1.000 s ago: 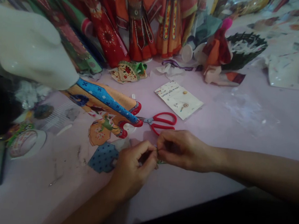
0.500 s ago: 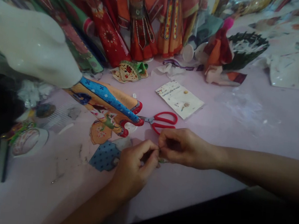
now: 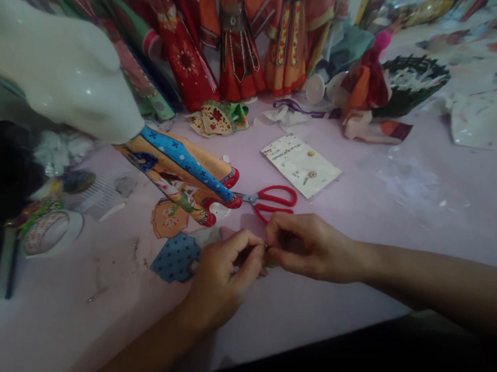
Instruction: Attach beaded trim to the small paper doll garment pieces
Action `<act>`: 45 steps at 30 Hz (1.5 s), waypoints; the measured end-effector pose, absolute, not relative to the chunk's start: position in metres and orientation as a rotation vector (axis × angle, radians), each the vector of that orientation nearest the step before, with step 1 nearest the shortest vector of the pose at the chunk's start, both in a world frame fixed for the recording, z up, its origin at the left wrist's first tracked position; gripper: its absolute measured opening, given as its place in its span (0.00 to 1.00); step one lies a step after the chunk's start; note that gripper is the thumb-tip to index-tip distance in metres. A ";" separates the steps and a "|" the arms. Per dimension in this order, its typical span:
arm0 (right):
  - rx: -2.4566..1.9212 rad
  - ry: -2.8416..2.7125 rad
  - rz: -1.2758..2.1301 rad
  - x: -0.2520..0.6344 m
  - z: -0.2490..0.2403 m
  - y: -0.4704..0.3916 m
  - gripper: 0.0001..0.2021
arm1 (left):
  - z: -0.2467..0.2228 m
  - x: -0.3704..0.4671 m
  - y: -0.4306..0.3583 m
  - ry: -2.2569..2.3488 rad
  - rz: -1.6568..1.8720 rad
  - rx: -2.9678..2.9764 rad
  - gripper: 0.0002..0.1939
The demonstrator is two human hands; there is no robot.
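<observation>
Left hand [image 3: 224, 281]: we are pinching a small piece [image 3: 266, 246] between thumb and forefinger, the other fingers curling in.
Right hand [image 3: 312, 247]: we are gripping at the same spot, fingertips meeting the left ones.
Small piece: it is sitting where the fingertips are meeting, over the desk [image 3: 351, 194]; it is too tiny and covered for us to be naming it.
Fine work: we are probably doing best by pressing lightly, steadying both wrists and working one fingertip at a time.
Red-handled scissors [image 3: 251, 199]: they are lying just beyond the right hand, blades pointing toward the red-shoed trouser legs [image 3: 190, 163].
Blue dotted fabric [image 3: 176, 258]: it is lying just beside the left hand.
</observation>
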State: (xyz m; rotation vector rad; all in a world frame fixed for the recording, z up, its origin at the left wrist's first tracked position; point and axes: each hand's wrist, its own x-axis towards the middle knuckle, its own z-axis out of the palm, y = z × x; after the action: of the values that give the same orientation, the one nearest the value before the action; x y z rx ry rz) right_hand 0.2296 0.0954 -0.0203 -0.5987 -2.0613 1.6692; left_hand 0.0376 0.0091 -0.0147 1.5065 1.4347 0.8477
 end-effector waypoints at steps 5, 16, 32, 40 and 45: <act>-0.612 -2.082 1.604 0.228 -0.024 0.093 0.04 | -0.018 0.038 0.006 1.498 0.838 1.754 0.07; -0.585 -2.086 1.554 0.229 -0.025 0.093 0.04 | -0.020 0.037 0.006 1.511 0.846 1.863 0.07; -0.600 -2.032 1.697 0.230 -0.017 0.094 0.05 | -0.015 0.039 0.010 1.438 0.905 1.582 0.07; -0.574 -1.930 1.778 0.232 -0.014 0.096 0.06 | -0.014 0.038 0.013 1.312 0.998 1.351 0.07; -0.564 -1.940 1.804 0.231 -0.015 0.095 0.05 | -0.010 0.041 0.015 1.342 0.984 1.353 0.05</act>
State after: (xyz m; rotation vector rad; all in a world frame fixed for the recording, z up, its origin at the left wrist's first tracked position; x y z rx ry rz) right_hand 0.2308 0.0954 -0.0151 -0.5641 -1.9401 1.8043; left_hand 0.0415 0.0146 -0.0096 1.3533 1.3418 0.9841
